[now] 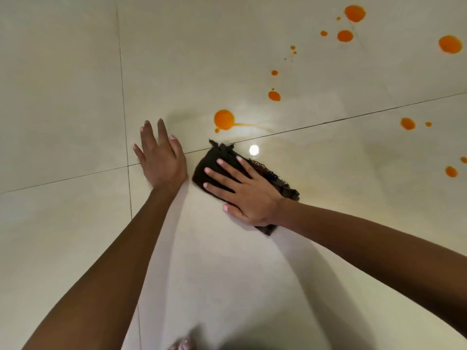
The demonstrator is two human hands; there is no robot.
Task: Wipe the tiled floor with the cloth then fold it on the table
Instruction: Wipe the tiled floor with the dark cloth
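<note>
Orange splatters (224, 119) dot glossy cream tiled floor (63, 72).

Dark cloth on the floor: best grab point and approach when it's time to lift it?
Likely the bunched, frayed corner of the dark cloth at its far end, pinched from above. It stands up in small peaks and lies clear of the right hand, which is pressed flat on the cloth's middle. The left hand rests flat on the tiled floor.
</note>
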